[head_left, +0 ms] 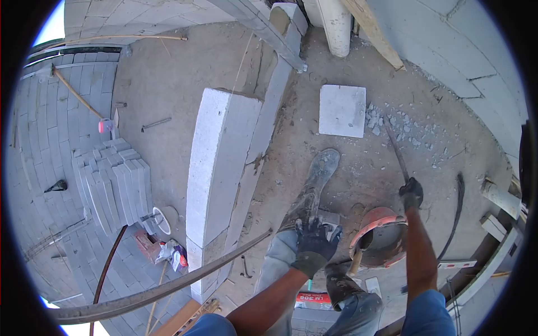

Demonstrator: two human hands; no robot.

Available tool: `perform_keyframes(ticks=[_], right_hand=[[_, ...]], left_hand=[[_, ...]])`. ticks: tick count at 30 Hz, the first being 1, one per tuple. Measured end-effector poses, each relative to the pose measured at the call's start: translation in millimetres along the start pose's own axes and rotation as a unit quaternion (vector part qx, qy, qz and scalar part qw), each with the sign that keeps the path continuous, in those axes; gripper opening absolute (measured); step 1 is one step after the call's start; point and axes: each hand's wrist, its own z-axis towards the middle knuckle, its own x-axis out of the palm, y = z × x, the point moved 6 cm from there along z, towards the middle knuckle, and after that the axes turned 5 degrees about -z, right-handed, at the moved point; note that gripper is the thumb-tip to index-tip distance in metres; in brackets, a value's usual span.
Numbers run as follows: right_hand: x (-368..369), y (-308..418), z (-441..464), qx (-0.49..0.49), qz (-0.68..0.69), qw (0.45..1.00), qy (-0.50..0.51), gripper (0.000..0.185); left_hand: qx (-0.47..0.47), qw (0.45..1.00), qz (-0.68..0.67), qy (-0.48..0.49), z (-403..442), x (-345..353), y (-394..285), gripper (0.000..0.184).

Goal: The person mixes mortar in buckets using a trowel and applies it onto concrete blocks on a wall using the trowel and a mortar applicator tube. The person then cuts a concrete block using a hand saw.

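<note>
My left hand (317,242), in a dark work glove, grips a small grey piece of block (330,217) by my knee; its underside is hidden. In my right hand (412,194), also gloved, is a long narrow machete-like blade (397,148), pointing away from me over the ground. Its tip is close to scattered white chips (400,126). A square white block (342,111) lies flat just left of those chips. Beside my left hand stands a reddish bucket (358,235) of grey mortar, with a wooden-handled tool (357,259) in it.
A low white block wall (208,168) runs along my left. Beyond it are stacked grey blocks (115,182) and a white bucket (162,220). A long curved bar (185,277) crosses the lower left. A hammer (245,267) lies near my leg. A level (457,264) lies right.
</note>
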Motion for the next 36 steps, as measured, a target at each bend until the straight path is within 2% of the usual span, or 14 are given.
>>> perform_keyframes(ticks=[3,4,6,7,8,12,15,16,20,24,25,30,33,36], right_hand=[[-84.1,95.8,-97.6,0.06,0.174,0.983,-0.005,0.015],[-79.3,120.5,-130.8,0.11,0.386,0.915,0.039,0.013],[-64.7,185.5,-179.7,0.187,0.738,0.636,0.127,0.013],[-91.1,224.3,-184.9,0.028,0.62,0.778,0.101,0.021],[-97.4,261.6,-188.0,-0.087,0.556,0.823,0.068,0.026],[-48.2,376.3,-176.8,-0.318,0.444,0.836,-0.046,0.028],[-62.2,420.2,-157.8,-0.231,0.534,0.802,0.135,0.023],[-78.4,418.9,-166.8,-0.27,0.526,0.806,-0.01,0.024],[-119.3,380.8,-183.1,-0.065,0.6,0.787,0.127,0.022],[-175.8,335.4,-209.8,-0.05,0.605,0.79,0.091,0.026],[-204.7,337.7,-211.2,-0.14,0.568,0.808,0.07,0.026],[-324.9,371.5,-197.1,-0.406,0.43,0.804,0.067,0.05],[-324.7,348.2,-195.8,-0.294,0.43,0.853,0.032,0.052],[-285.7,307.3,-216.9,-0.265,0.397,0.878,0.028,0.054]], left_hand=[[-0.142,0.977,-0.139,0.081,6.6,4.2,-2.7,0.05],[-0.139,0.977,-0.143,0.077,11.5,5.9,2.1,0.05],[-0.146,0.98,-0.115,-0.067,22.0,3.3,25.5,0.044],[-0.146,0.98,-0.116,-0.065,28.2,6.6,36.0,0.044],[-0.182,0.966,-0.117,-0.14,33.9,-2.1,55.1,0.039],[-0.251,0.917,-0.094,-0.296,47.2,-20.8,111.6,0.037],[-0.305,0.872,-0.166,-0.344,54.5,-64.9,113.1,0.04],[-0.302,0.869,-0.218,-0.325,56.7,-67.8,113.0,0.04],[-0.239,0.868,-0.408,-0.15,47.6,-70.9,79.7,0.039],[-0.109,0.875,-0.47,-0.036,36.2,-108.8,34.1,0.037],[-0.102,0.877,-0.469,-0.036,31.5,-119.0,29.7,0.037],[-0.195,0.802,-0.529,-0.199,7.5,-181.7,35.1,0.024],[-0.334,0.722,-0.53,-0.293,6.9,-219.4,77.2,0.017],[-0.279,0.818,-0.189,-0.466,53.7,-272.2,98.9,0.041]])
